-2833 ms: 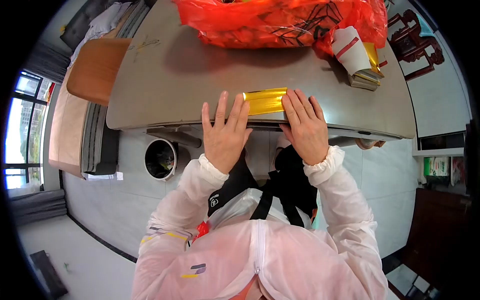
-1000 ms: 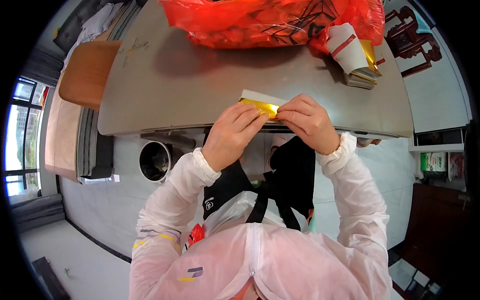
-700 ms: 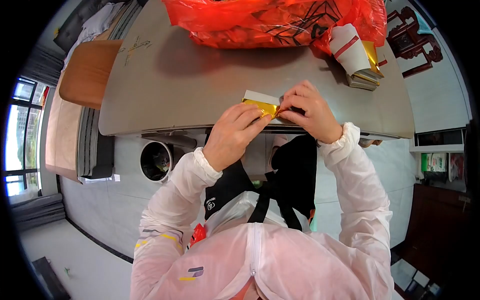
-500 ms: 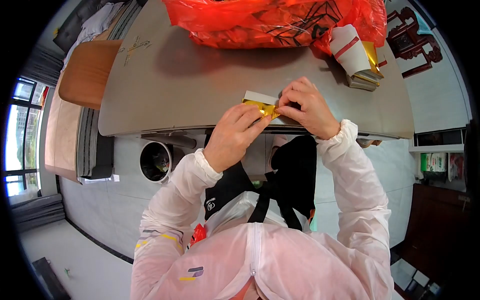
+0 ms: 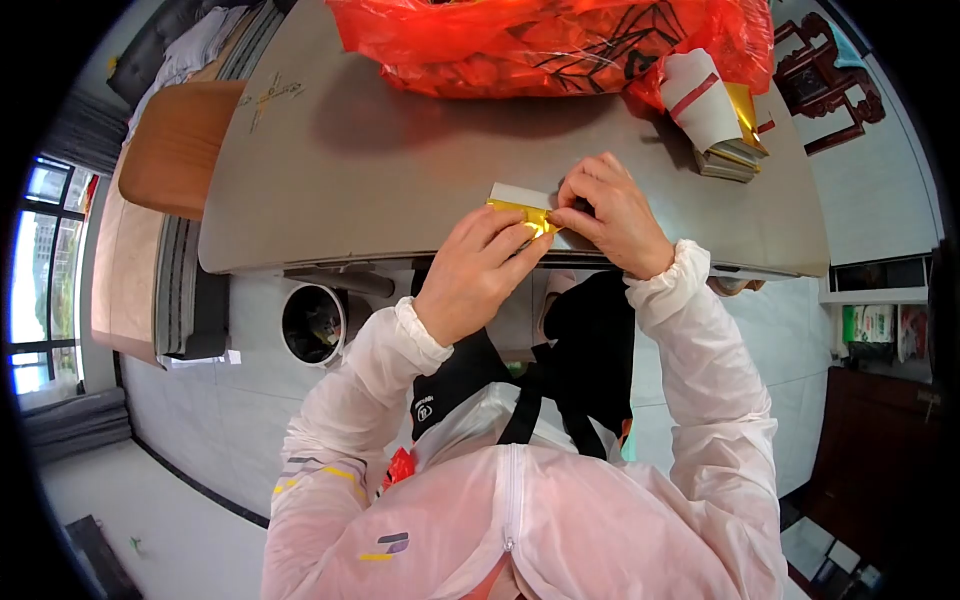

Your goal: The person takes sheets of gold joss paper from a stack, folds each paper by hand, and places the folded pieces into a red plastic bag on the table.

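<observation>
A sheet of gold foil paper (image 5: pixel 540 222) with a pale strip along its far side lies at the table's near edge, partly folded. My left hand (image 5: pixel 475 278) presses its fingers onto the paper's left part, thumb along the near side. At the right end, my right hand (image 5: pixel 612 218) pinches the paper's corner between thumb and index finger, its other fingers curled. The fingers hide part of the fold.
A big red plastic bag (image 5: pixel 520 50) fills the table's far side. Beside it, a stack of gold and white paper (image 5: pixel 728 163) stands with a rolled white wrapper (image 5: pixel 695 95). A wooden chair (image 5: pixel 180 145) is at the left; a waste bin (image 5: pixel 313 325) stands on the floor.
Both hands stay on the gold foil paper with only tiny finger shifts. The near foil edge looks slightly more folded down, and my right wrist has moved a little left.
</observation>
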Available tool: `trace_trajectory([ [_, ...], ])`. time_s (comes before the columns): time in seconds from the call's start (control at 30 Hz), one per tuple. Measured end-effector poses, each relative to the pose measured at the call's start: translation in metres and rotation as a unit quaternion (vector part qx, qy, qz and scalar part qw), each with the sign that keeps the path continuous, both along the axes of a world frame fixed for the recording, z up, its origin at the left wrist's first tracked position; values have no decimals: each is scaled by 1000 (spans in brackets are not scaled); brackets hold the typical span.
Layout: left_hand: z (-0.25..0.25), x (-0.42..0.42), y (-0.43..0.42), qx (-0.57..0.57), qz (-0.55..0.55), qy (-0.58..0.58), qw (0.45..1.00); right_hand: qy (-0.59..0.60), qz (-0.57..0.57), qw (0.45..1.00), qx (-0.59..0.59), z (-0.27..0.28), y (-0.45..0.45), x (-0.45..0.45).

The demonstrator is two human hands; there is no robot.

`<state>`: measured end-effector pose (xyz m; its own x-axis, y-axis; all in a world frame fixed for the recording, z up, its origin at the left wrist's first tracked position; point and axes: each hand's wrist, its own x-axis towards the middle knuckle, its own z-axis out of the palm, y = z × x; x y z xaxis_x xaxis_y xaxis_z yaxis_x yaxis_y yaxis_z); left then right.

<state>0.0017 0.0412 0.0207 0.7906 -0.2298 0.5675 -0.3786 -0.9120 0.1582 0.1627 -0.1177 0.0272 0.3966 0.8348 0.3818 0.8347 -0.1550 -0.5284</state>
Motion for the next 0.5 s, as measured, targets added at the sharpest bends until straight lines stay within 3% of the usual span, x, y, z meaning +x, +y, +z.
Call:
trace_trajectory([
  [0.1,1,5,1,-17,-26,-8,999,-2,-16,1000,-6,0,-2,0],
  [0.2,-5,5,6,-7,-31,24,999,3,-75,995,62,-6,-8,-7],
  [0.3,-5,4,3,-6,-21,16,1000,-136,-27,986,95,-3,-21,-20],
  [0.5,-4,10,-7,9,16,5,1000,-200,-64,976,59,-12,-28,-38],
])
